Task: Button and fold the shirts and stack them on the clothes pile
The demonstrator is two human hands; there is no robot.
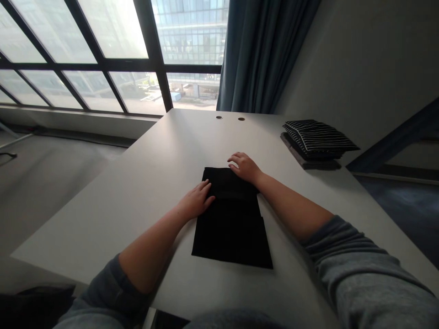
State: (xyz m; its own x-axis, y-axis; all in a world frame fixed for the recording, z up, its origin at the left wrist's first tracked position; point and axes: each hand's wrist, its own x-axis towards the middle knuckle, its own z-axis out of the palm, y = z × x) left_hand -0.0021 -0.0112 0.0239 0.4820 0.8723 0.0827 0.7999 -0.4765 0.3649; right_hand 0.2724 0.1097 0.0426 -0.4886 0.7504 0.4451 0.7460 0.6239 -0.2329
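A black folded cloth (233,233) lies flat on the white table in front of me, its far part doubled over in a thicker layer. My left hand (196,200) rests on the cloth's left edge, fingers stretched out over the fabric. Over the far right corner is my right hand (244,167), its fingers apart and curved slightly, with the wrist by the cloth's right side. Neither hand grips anything. What kind of garment or fabric piece the cloth is, I cannot tell.
At the right, a stack of folded fabric with a black-and-white striped piece (318,135) on top sits on the white table (144,196). Two round cable holes (241,119) lie near the far edge. Beyond are a blue curtain (254,55) and large windows (192,32).
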